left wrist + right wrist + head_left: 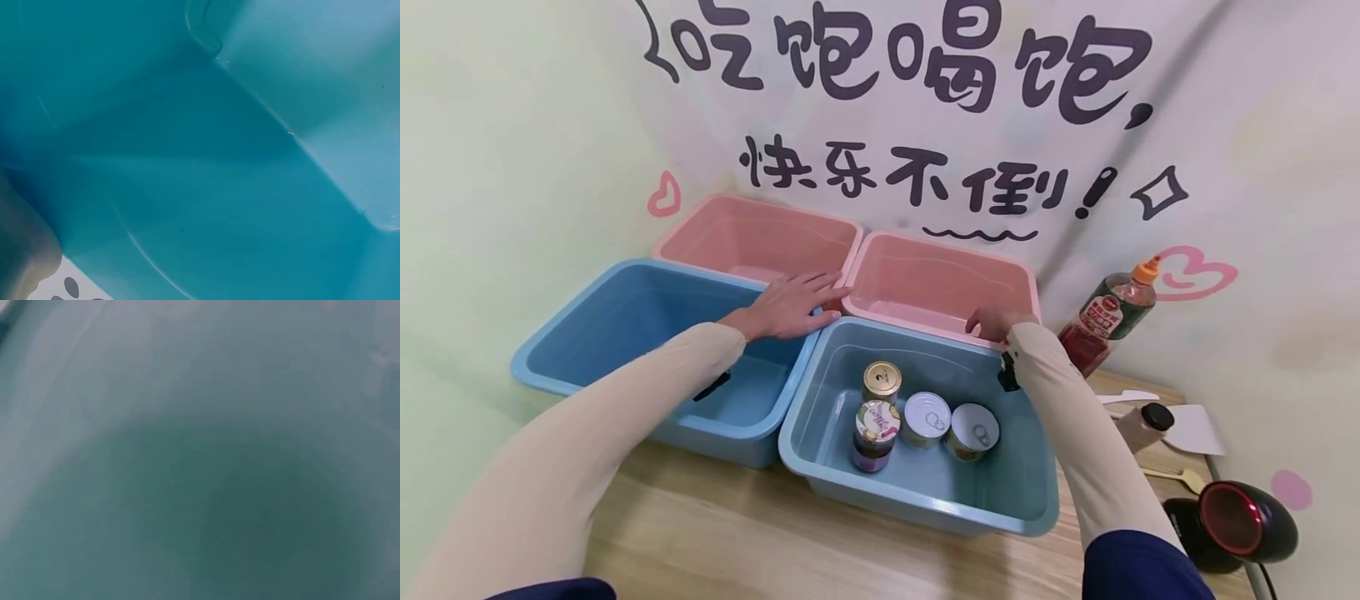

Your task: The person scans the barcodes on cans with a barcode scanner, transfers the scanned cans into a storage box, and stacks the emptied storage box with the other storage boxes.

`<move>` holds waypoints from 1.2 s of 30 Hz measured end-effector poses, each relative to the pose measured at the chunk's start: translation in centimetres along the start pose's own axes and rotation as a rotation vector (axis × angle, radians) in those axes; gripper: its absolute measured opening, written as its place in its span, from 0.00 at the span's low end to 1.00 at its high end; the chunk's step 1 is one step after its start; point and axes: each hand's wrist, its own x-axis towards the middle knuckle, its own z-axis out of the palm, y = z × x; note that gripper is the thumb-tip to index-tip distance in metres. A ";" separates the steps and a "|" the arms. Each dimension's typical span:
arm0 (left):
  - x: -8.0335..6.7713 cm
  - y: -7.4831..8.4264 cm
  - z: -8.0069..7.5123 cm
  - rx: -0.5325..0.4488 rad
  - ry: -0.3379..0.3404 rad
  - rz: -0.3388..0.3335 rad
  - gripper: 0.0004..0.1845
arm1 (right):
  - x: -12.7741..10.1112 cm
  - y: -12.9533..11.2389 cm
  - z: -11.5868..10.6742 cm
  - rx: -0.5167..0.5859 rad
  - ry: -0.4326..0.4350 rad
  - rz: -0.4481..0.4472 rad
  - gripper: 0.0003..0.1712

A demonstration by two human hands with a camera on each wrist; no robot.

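In the head view my left hand lies with its fingers extended over the rims where the bins meet. Beneath it are the left blue bin and the left pink bin. My right hand is at the front rim of the right pink bin, fingers bent downward; what they hold, if anything, I cannot tell. Its wrist crosses the back edge of the right blue bin. Inside that bin stand a gold-lidded can, a jar with a patterned lid and two pull-tab cans.
A sauce bottle with an orange cap stands right of the bins. Near it are a black-capped bottle, a yellow fork, a white spatula and a black device. A lettered cloth hangs behind. The wooden table shows in front.
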 end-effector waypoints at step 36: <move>0.1 0.0 0.2 0.001 0.010 0.000 0.33 | -10.5 -4.1 -1.7 -0.283 0.072 -0.707 0.33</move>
